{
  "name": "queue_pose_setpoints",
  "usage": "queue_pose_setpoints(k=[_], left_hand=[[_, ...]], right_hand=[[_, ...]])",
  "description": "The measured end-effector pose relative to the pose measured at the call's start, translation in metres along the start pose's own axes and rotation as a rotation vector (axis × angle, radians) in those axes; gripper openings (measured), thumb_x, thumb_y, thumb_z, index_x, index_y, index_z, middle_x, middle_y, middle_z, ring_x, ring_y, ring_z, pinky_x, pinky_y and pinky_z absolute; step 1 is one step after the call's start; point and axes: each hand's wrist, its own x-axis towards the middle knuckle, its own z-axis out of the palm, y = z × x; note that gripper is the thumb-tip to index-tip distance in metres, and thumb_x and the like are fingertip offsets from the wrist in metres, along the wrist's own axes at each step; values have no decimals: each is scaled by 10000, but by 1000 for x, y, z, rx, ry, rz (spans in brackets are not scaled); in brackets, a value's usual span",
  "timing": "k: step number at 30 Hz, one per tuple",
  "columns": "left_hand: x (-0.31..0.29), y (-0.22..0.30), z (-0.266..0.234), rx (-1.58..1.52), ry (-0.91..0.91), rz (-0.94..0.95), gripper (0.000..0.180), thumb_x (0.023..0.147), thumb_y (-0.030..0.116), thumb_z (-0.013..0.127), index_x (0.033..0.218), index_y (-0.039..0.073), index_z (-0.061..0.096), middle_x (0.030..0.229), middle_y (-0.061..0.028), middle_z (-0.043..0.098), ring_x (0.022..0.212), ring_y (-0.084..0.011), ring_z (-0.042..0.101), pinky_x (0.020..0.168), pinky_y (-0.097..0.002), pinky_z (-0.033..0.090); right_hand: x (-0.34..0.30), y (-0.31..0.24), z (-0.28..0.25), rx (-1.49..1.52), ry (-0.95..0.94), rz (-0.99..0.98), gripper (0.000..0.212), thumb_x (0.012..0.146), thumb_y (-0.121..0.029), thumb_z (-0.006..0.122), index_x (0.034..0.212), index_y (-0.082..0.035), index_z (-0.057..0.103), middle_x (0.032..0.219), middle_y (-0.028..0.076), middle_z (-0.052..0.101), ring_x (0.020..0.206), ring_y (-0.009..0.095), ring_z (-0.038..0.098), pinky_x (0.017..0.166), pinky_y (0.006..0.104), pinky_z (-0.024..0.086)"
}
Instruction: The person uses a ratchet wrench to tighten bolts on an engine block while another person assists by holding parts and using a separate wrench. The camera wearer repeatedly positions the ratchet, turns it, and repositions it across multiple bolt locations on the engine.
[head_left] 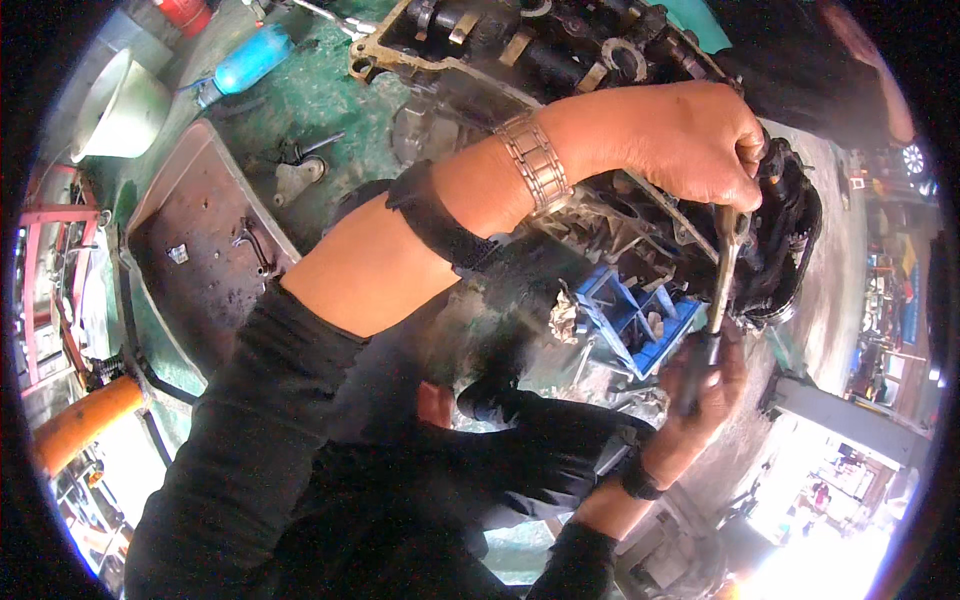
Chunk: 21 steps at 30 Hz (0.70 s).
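A ratchet wrench (pixel 726 275) with a metal shaft and dark handle stands at the right side of a dark, oily engine (pixel 640 215). My left hand (pixel 700 145) is closed at the wrench's head, its thumb and fingers pressed together there; what else lies inside that grip is hidden. Lower down, my right hand (pixel 708 385) wraps round the handle, slightly blurred. My left forearm, with a metal watch and a black strap, crosses over the engine. Behind it lies the engine's upper part (pixel 540 45), with shafts and bearing caps exposed. A black curved housing (pixel 795 240) sits just right of the wrench.
A blue divided tray (pixel 640 320) holds small parts below the engine. To the left are a brown stained tub (pixel 190 250), a pale bucket (pixel 125 110) and a blue bottle (pixel 250 60). Another person's arm (pixel 860 60) shows at the upper right.
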Motion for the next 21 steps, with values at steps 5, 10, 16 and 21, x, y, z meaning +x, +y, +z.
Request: queue_pose_setpoints(k=[5, 10, 16, 21], left_hand=[[-2, 2, -1, 24, 7, 15, 315, 758, 314, 704, 826, 7, 693, 748, -135, 693, 685, -202, 661, 670, -348, 522], [-2, 3, -5, -5, -29, -9, 323, 760, 321, 711, 839, 8, 712, 738, -125, 699, 683, -193, 662, 676, -343, 521], [2, 5, -9, 7, -95, -101, 365, 760, 374, 720, 868, 26, 747, 792, -116, 731, 736, -203, 679, 714, -346, 519], [-2, 31, -27, -238, -337, -246, 143, 857, 83, 630, 740, 2, 627, 681, -102, 612, 570, -125, 542, 525, -243, 466]], right_hand=[[-5, -10, 58, 134, -216, 231, 924, 696, -370, 877, 1346, 106, 425, 863, 178, 678, 607, 211, 663, 530, 291, 538], [2, -12, 106, 187, -337, 265, 1011, 692, -427, 879, 1382, 119, 381, 873, 189, 678, 679, 266, 679, 624, 329, 555], [19, -10, 129, 207, -458, 243, 840, 807, -413, 800, 1374, 73, 415, 1041, 145, 680, 957, 247, 657, 869, 356, 519], [21, -10, 140, 299, -462, 232, 771, 853, -371, 754, 1367, 90, 411, 975, 177, 676, 854, 260, 681, 787, 356, 552]])
